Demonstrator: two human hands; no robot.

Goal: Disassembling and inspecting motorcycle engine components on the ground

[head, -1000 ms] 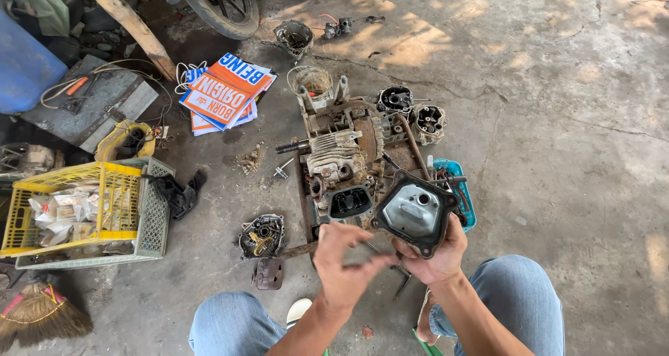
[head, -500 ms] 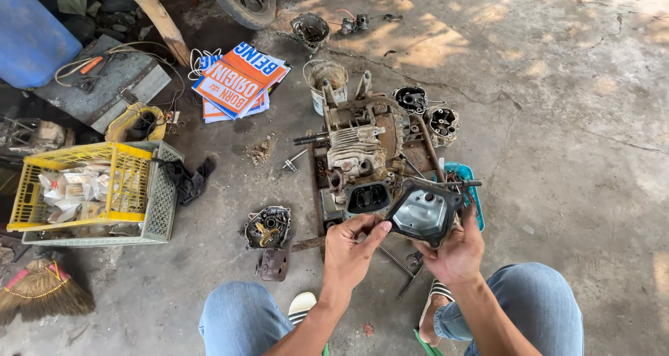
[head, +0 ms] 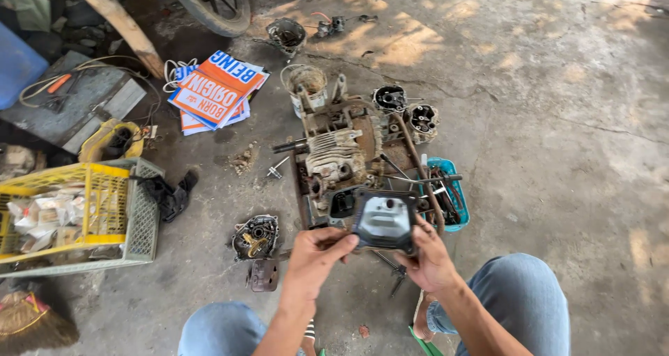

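cracked concrete floor [head: 557,119], dappled sunlight, oil stains

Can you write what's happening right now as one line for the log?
left hand: grips engine cover edge | right hand: holds cover's right side | cover: above engine block | floor: yellow crate

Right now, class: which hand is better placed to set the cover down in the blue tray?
Probably the right hand: it grips the cover's right edge, and the blue tray lies just beyond it. The left hand is on the far side.
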